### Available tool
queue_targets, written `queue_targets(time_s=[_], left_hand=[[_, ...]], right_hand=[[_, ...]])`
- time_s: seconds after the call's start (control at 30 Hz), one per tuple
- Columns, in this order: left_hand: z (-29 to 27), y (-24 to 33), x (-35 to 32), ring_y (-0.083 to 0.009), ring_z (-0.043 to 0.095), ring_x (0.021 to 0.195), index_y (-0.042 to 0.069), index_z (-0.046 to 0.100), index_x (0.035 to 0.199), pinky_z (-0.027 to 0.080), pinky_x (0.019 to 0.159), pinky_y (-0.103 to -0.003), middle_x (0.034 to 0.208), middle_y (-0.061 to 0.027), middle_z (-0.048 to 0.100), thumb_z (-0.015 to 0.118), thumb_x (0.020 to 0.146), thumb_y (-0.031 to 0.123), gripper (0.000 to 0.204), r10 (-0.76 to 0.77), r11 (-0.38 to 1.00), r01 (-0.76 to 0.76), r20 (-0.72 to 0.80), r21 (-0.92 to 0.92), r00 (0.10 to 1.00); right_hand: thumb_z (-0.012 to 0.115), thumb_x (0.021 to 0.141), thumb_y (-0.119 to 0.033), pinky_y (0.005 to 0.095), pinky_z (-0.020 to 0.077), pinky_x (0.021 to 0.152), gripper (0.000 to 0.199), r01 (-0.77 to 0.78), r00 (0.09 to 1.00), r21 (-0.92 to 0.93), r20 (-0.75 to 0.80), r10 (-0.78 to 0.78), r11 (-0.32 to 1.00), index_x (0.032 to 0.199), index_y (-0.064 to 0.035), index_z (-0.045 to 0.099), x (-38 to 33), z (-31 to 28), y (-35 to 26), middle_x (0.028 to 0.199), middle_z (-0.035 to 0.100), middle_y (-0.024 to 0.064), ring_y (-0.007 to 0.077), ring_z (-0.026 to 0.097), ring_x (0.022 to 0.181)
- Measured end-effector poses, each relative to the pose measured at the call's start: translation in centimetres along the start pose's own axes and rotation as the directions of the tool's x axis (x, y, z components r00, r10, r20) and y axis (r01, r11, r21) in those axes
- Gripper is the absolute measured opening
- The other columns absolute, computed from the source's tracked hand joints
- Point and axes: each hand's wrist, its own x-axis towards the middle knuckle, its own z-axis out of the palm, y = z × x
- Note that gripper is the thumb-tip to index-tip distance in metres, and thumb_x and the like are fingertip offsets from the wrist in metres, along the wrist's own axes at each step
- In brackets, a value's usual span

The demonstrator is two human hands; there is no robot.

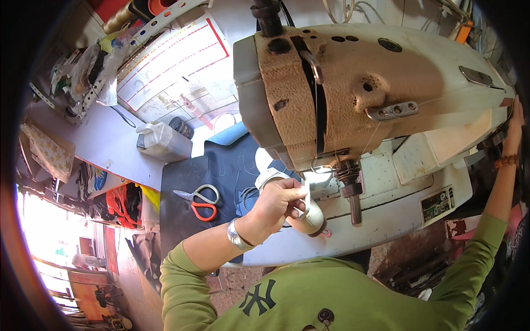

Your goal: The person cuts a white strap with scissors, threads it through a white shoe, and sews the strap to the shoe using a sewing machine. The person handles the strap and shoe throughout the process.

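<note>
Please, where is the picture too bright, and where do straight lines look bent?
Head view: daylight is overexposed at the lower left; a small lamp glares under the sewing machine, beside the left hand; the table edge curves from fisheye; the right hand sits in the dark rim.

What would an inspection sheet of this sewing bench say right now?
Surface: white sewing table, with dark blue fabric on its left part.
Job's things: white shoe piece held by the sewing machine needle area.
Clutter: orange-handled scissors, white plastic jug, printed paper sheet.
Fingers: left hand pinches the shoe piece; right hand reaches to the machine's far right end, grip not clear.
Cables: white cords behind the machine.
Surroundings: shelf of bags and oddments at left.
</note>
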Motion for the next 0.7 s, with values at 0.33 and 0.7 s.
queue_targets(time_s=[0.33, 0.7], left_hand=[[0.2, -0.1, 0.0, -0.0107, 0.059, 0.057, 0.002, 0.057, 0.085, 0.046, 0.045, -0.021, 0.072, -0.0041, 0.057, 0.059, 0.092, 0.009, 0.010, 0.027, 1.000, -0.027, 0.001, 0.002, 1.000], [0.2, -0.5, -0.3, -0.0101, 0.060, 0.062, 0.002, 0.058, 0.088, 0.046, 0.047, -0.022, 0.073, -0.0043, 0.059, 0.061, 0.092, 0.012, 0.012, -0.012, 0.999, 0.012, 0.001, -0.052, 1.000]], right_hand=[[0.051, 0.096, -0.040, 0.0343, 0.0402, 0.099, 0.053, -0.139, 0.986, 0.243, -0.054, 0.156, 0.960, 0.134, -0.0027, 0.048, -3.0, -0.1, 1.5, 0.131, 0.052, 0.0090, 0.0212, 0.050, 0.120], [0.039, 0.099, -0.025, 0.0375, 0.0399, 0.100, 0.038, 0.126, 0.934, 0.501, 0.230, -0.273, 0.856, 0.125, 0.0018, 0.047, -27.8, 1.5, -12.6, 0.124, 0.052, 0.0148, 0.0262, 0.052, 0.111]])
